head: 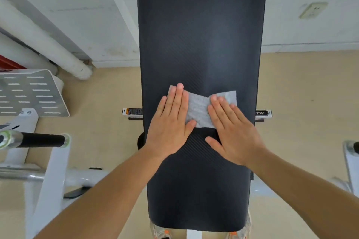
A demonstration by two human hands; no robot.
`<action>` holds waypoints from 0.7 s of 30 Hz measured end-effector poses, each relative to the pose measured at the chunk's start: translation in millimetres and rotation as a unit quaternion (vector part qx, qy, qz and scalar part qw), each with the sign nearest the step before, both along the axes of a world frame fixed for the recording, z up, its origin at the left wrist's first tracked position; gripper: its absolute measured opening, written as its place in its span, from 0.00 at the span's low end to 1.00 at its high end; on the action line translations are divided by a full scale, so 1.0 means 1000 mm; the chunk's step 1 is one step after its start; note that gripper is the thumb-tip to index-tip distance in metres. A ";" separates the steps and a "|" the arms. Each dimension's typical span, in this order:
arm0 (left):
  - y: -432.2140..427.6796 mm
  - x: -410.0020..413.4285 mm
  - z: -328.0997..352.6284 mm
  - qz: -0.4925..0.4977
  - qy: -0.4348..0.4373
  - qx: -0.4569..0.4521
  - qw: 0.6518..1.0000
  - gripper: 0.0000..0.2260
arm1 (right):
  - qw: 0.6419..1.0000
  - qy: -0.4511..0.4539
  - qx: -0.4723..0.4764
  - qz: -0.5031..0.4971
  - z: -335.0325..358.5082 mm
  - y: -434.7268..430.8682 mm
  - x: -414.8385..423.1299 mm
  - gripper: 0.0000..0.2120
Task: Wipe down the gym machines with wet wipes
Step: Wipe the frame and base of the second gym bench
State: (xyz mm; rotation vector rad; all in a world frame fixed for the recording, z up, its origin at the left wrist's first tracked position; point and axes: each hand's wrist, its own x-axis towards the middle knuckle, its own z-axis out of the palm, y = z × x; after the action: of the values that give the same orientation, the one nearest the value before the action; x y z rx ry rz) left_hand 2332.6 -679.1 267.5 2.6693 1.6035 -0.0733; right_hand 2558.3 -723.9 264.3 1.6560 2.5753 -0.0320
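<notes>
Your left hand [171, 124] and right hand [232, 134] both lie flat on the wipe [198, 109], fingers [179, 99] straight and gripping nothing, just pressing it onto the black pad [202, 35] about midway along. No clear wet sheen shows above or below the wipe, so you can't tell what's been covered; I'd judge the pad part-done at best. The white frame [52, 170] and handle [40, 139] at left likely remain to do.

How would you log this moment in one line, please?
wiping; left hand, right hand: flat on grey wet wipe; surface: black padded bench
</notes>
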 end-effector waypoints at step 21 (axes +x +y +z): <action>-0.063 0.034 -0.022 -0.045 0.026 -0.014 0.999 0.37 | 0.999 -0.001 -0.009 -0.032 -0.022 -0.062 0.048 0.38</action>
State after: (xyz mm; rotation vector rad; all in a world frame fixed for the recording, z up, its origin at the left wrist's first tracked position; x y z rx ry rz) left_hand 2367.0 -742.2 245.4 2.7398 1.4828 -0.1689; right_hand 2606.5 -786.3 242.2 1.7308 2.5119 -0.0566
